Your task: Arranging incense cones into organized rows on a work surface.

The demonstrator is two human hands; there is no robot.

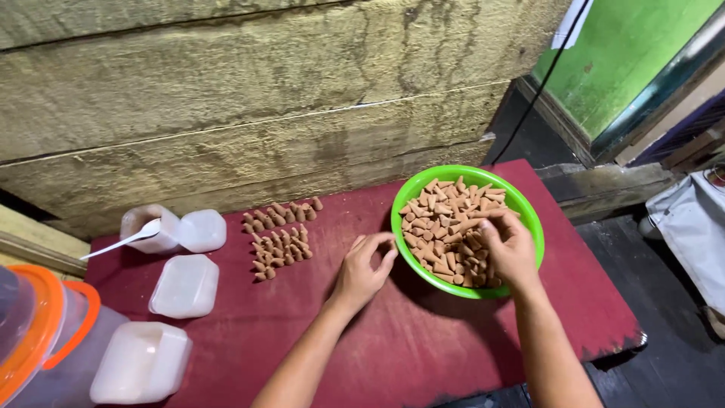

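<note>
Your right hand [510, 245] dips into the green bowl [529, 215], fingers pinched on brown incense cones [445, 227]. Your left hand [362, 268] rests on the red desk [423, 340] beside it, fingers curled together, whether holding a cone you cannot tell.

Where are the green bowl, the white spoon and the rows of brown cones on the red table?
green bowl [529, 211], head view, on its right rim.
white spoon [124, 242], head view, mid handle.
rows of brown cones [279, 240], head view, middle of the standing group.

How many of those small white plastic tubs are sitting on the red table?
4: two touching at the back left, one holding a white spoon and one beside it; one further forward; one nearest, by the orange-lidded jar.
</note>
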